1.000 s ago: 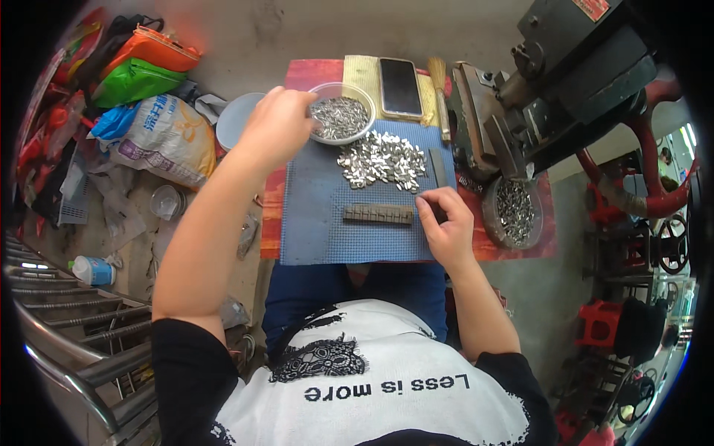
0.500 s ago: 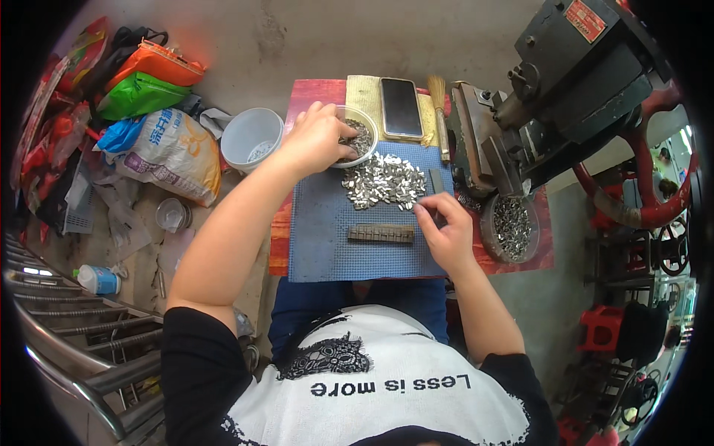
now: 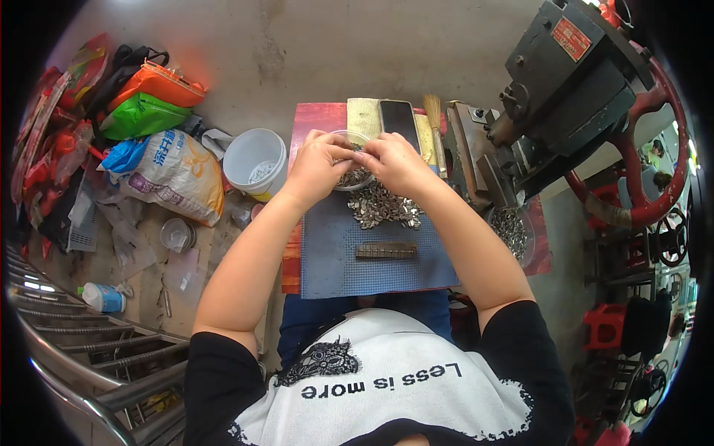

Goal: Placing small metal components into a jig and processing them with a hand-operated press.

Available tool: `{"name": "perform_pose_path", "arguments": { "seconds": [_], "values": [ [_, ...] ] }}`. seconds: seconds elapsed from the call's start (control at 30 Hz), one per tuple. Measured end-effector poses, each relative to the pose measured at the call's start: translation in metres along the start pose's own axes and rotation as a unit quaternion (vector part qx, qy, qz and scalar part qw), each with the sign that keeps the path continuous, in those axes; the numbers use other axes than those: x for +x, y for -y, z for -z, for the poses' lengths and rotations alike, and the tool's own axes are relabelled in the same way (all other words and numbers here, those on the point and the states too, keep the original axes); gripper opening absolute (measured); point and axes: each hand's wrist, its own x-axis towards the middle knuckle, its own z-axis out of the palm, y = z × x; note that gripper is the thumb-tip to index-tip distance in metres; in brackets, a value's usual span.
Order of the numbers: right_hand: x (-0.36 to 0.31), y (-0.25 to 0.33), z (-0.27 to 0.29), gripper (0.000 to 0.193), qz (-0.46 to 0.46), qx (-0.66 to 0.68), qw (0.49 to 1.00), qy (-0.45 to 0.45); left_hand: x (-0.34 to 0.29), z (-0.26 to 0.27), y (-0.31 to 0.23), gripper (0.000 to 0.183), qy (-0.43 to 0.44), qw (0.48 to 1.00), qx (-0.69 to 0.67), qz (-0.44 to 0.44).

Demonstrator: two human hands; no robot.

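Note:
My left hand (image 3: 318, 168) and my right hand (image 3: 397, 165) meet at the fingertips above a round tub (image 3: 349, 134) of small metal pieces. Both are closed in a pinch; whatever lies between the fingers is too small and covered to make out. Just nearer than the tub, a loose pile of small silvery metal pieces (image 3: 384, 207) is spread on a blue textured mat (image 3: 326, 256). Closer to me on the mat lies a short, dark metal bar (image 3: 386, 250) with notches along it, touched by neither hand.
A phone (image 3: 399, 119) rests on a yellow cloth (image 3: 362, 114) behind my hands, beside a brush (image 3: 436, 137). At right stands a dark press (image 3: 576, 89) with a red wheel (image 3: 634, 163), near another tub of pieces (image 3: 510, 232). A white bucket (image 3: 255, 160) stands left.
My right hand has moved from beside the pile up and left to meet my left hand. The left hand has come out of the tub with its fingers pinched. The view has shifted slightly.

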Motion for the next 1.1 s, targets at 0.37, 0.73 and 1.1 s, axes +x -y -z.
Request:
{"name": "perform_pose_path", "arguments": {
  "seconds": [0.37,0.73,1.1],
  "values": [
    [0.016,-0.005,-0.008,0.027,0.09,0.035,0.995,-0.016,0.001,0.0,0.015,0.019,0.022,0.997,-0.067,0.018],
    [0.028,-0.008,-0.01,0.032,-0.122,0.306,0.944,-0.024,-0.002,0.006,-0.003,0.02,-0.039,0.992,-0.099,0.073],
    [0.021,0.004,-0.009,0.02,-0.159,0.324,0.932,-0.02,-0.009,0.002,-0.006,0.024,-0.1,0.987,0.121,0.038]
  ]
}}
